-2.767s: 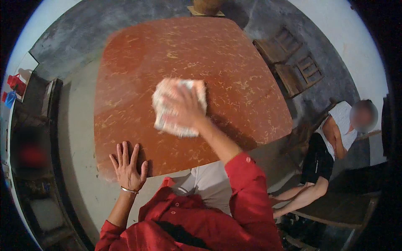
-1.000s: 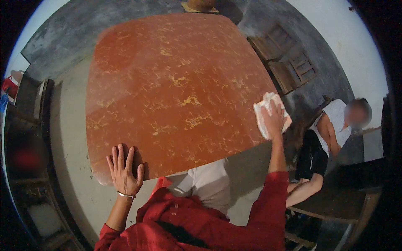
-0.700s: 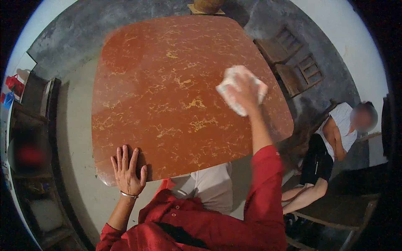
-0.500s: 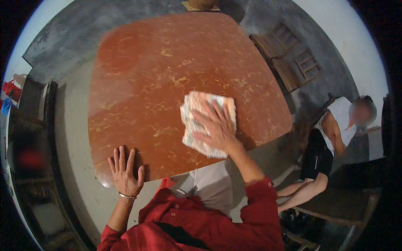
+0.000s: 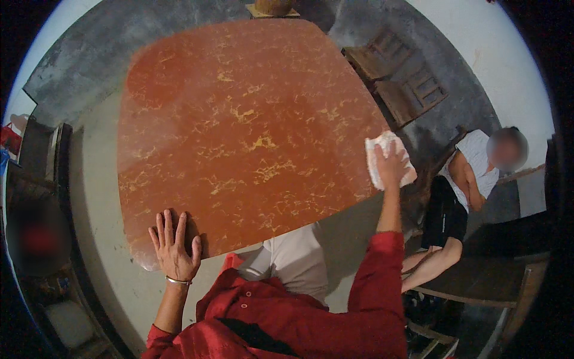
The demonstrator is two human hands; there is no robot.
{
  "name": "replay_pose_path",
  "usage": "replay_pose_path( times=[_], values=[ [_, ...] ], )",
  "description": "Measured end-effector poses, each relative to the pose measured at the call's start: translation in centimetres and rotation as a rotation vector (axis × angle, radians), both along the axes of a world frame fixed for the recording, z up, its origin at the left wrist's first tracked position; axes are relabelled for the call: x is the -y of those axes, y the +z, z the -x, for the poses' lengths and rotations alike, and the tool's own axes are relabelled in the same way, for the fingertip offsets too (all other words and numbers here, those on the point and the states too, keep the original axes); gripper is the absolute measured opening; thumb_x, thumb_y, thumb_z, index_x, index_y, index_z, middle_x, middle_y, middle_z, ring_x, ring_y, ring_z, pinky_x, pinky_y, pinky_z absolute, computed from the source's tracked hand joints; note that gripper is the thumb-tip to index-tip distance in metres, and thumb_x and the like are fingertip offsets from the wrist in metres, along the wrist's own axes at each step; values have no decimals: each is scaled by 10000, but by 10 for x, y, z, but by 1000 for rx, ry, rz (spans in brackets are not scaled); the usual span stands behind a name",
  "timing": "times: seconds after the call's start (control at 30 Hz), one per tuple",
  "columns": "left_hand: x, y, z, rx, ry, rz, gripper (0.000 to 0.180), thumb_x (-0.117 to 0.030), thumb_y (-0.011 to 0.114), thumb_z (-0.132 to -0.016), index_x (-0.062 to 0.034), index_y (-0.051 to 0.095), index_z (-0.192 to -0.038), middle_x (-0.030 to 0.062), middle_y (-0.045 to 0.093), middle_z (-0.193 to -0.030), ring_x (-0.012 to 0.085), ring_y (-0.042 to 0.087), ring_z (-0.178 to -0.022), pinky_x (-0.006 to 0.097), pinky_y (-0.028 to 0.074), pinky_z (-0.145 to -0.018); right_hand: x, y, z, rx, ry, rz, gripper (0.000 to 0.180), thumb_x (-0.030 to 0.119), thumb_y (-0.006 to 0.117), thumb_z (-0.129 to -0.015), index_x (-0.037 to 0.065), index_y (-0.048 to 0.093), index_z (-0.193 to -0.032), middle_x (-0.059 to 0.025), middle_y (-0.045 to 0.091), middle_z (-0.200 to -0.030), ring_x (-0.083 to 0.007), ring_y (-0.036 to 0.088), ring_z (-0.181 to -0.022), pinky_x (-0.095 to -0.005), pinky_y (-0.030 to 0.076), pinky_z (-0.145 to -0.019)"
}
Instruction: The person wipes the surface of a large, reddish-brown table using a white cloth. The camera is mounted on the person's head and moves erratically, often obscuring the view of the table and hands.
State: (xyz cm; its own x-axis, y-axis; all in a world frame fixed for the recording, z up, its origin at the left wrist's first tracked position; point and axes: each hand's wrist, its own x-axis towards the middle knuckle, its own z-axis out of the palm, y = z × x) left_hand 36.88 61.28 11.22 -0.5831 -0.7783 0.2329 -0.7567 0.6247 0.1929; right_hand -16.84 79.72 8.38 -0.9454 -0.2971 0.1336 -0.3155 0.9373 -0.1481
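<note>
A brown-orange table top (image 5: 197, 137) with yellow marbled streaks spreads in front of me. My left hand (image 5: 174, 248), with a bracelet at the wrist, lies flat on its near left corner, fingers spread and holding nothing. At the right corner my right hand (image 5: 391, 163) holds a folded pale cloth (image 5: 375, 157) from above, fingers spread over it. Part of the cloth reaches the table's rim; its underside is hidden.
Two wooden chairs (image 5: 399, 103) stand beyond the table's right side. A person (image 5: 466, 173) sits at the right, near a dark wooden bench (image 5: 472, 287). Dark shelving (image 5: 60, 197) lines the left side. A wooden stool-like object (image 5: 273, 8) stands past the far edge.
My right hand has carried the cloth from the near middle of the table to its right corner, the arm stretching out to the right. My left hand stays in place on the table.
</note>
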Motion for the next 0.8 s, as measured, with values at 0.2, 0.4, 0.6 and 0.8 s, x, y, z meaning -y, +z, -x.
replay_pose_path(
  times=[0.2, 0.4, 0.6, 0.8],
  values=[
    [-1, -3, -5, 13, 26, 4, 548, -303, 561, -894, -134, 503, -1412, 176, 343, -1542, 385, 258, -1448, 563, 127, -1176, 4, 1, -139, -11, 384, 79, 758, 590, 565, -881, 176, 391, -1492, -257, 253, -1553, -486, 149, -1445, -616, 40, -1158],
    [-1, -3, -7, 31, 22, 28, 541, -299, 554, -906, -137, 496, -1419, 165, 339, -1547, 363, 255, -1455, 547, 120, -1184, -4, 6, -70, -23, 297, 87, 698, 565, 549, -900, 188, 423, -1474, -230, 252, -1564, -430, 181, -1454, -570, 82, -1174],
    [1, -5, 1, 5, 3, 7, 558, -349, 555, -894, -130, 511, -1405, 187, 332, -1543, 397, 257, -1445, 590, 144, -1162, 54, -6, -20, -82, 263, 151, 692, 625, 490, -910, 204, 447, -1457, -224, 274, -1558, -450, 194, -1445, -629, 94, -1146],
    [1, -6, -8, 15, 21, 11, 557, -353, 557, -894, -132, 514, -1403, 186, 327, -1546, 390, 251, -1450, 582, 143, -1166, 75, 19, -173, 61, 925, 161, 692, 600, 609, -849, 248, 490, -1433, -183, 272, -1569, -442, 188, -1446, -587, 103, -1169]
  ],
)
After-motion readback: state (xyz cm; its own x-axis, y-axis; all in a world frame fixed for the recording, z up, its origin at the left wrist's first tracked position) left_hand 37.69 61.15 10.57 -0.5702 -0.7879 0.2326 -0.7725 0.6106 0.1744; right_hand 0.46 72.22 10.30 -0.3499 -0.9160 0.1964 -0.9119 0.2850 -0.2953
